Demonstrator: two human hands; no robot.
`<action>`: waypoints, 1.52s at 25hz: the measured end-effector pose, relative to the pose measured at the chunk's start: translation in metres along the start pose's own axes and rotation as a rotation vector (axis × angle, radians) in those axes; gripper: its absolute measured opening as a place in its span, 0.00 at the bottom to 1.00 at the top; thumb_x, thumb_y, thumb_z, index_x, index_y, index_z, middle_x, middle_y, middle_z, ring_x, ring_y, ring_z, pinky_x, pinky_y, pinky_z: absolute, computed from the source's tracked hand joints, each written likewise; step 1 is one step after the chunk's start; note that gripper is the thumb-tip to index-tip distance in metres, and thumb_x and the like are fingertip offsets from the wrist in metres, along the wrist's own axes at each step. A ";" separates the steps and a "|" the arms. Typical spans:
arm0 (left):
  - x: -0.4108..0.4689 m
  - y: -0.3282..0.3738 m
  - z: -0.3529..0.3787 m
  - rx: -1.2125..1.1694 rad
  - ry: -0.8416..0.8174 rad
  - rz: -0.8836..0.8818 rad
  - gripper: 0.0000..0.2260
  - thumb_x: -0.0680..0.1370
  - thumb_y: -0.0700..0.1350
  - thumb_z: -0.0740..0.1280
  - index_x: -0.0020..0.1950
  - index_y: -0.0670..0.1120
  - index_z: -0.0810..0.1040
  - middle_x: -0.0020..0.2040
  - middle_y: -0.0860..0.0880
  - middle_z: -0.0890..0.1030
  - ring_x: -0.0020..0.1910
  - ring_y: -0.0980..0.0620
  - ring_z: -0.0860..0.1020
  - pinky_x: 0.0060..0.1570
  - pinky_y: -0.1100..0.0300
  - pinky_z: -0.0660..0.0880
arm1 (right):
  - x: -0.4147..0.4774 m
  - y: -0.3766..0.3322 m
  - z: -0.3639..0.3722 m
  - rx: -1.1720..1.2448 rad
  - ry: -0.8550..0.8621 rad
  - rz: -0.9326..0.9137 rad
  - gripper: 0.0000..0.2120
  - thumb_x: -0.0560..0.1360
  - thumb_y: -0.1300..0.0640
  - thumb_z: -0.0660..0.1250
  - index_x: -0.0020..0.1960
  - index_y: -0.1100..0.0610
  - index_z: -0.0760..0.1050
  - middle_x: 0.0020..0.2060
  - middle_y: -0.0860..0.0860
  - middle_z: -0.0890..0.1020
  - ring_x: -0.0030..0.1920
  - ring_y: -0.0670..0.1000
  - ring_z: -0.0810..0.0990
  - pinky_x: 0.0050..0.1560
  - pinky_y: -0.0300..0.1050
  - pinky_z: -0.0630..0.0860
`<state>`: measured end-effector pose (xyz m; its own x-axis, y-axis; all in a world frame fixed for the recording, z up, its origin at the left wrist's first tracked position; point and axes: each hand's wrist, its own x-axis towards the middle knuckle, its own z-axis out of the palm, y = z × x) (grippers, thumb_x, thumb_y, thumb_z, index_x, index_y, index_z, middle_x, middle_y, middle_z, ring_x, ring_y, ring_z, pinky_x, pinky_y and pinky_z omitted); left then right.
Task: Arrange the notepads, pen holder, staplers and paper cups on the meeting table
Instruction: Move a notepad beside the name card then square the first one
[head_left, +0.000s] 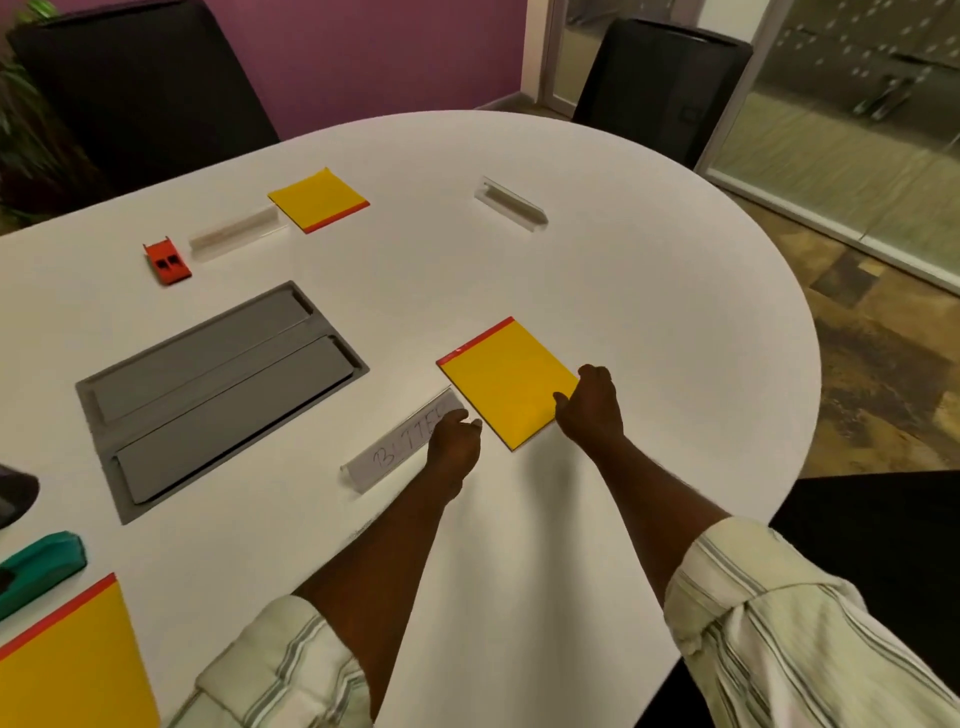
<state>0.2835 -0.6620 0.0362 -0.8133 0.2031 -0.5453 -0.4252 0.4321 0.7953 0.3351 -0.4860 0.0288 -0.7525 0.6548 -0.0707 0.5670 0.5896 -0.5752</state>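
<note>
A yellow notepad with a red top strip (504, 376) lies flat on the white meeting table (649, 291). My right hand (592, 408) grips its near right corner, thumb on top. My left hand (454, 436) rests with curled fingers at the notepad's near left edge, beside a clear name card holder (395, 449). A second yellow notepad (318, 199) lies at the far side, a third (67, 660) at the bottom left. A red stapler (167, 261) sits at the far left. A teal stapler (39, 569) lies at the left edge.
A grey cable hatch (218, 389) is set into the table's middle. Two more clear card holders, one (236, 231) by the far notepad and another (511, 202) at far right, stand on the table. Black chairs (660, 85) surround it. A dark object (15, 493) shows at left.
</note>
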 end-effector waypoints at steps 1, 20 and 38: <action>0.010 0.000 0.006 0.050 -0.016 0.008 0.19 0.81 0.44 0.60 0.71 0.44 0.67 0.73 0.44 0.67 0.71 0.43 0.66 0.68 0.52 0.65 | 0.013 0.006 0.002 -0.019 -0.009 -0.003 0.25 0.75 0.57 0.69 0.66 0.67 0.65 0.63 0.63 0.70 0.64 0.62 0.69 0.62 0.50 0.67; 0.090 0.000 0.067 0.329 0.092 -0.254 0.20 0.79 0.47 0.63 0.70 0.43 0.66 0.69 0.47 0.70 0.66 0.50 0.71 0.62 0.64 0.68 | 0.115 0.031 0.053 -0.094 -0.163 0.098 0.23 0.79 0.50 0.62 0.66 0.65 0.67 0.62 0.62 0.71 0.64 0.62 0.69 0.63 0.54 0.67; 0.025 0.017 0.043 -0.376 0.172 -0.075 0.10 0.77 0.32 0.63 0.52 0.44 0.78 0.43 0.49 0.77 0.37 0.50 0.75 0.37 0.56 0.74 | 0.081 0.022 0.014 0.302 -0.073 0.436 0.24 0.82 0.48 0.55 0.65 0.67 0.69 0.63 0.64 0.74 0.64 0.64 0.72 0.65 0.58 0.67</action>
<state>0.2727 -0.6112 0.0247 -0.8153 0.0197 -0.5787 -0.5755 0.0833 0.8136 0.2818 -0.4267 -0.0010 -0.4964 0.7675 -0.4056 0.7184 0.1008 -0.6883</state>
